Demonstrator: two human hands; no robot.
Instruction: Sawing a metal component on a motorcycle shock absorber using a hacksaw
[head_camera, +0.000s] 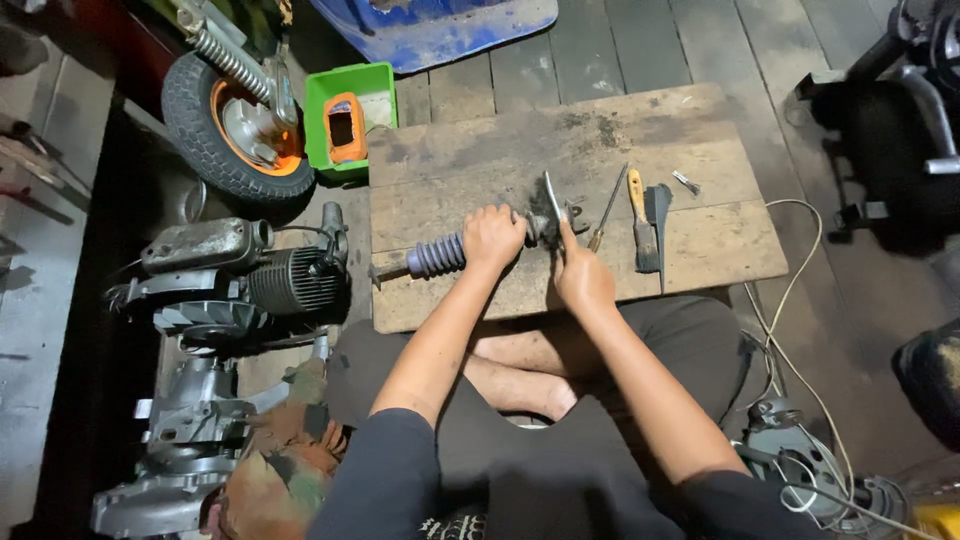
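Observation:
A shock absorber with a bluish ribbed rubber boot (437, 255) lies across a dirty wooden board (480, 150). My left hand (493, 238) is closed around its shaft just right of the boot. My right hand (582, 272) holds a thin metal tool (553, 197) that points up at the dark greasy end of the part (545, 222). Both forearms reach in from below, over my crossed legs.
A screwdriver (607, 210), a yellow-handled brush (642, 222), a dark blade (660, 215) and a small metal piece (686, 183) lie right of the hands. A green bin (325, 100), a wheel (215, 130), engine parts (240, 275) and a white cable (790, 330) surround the board.

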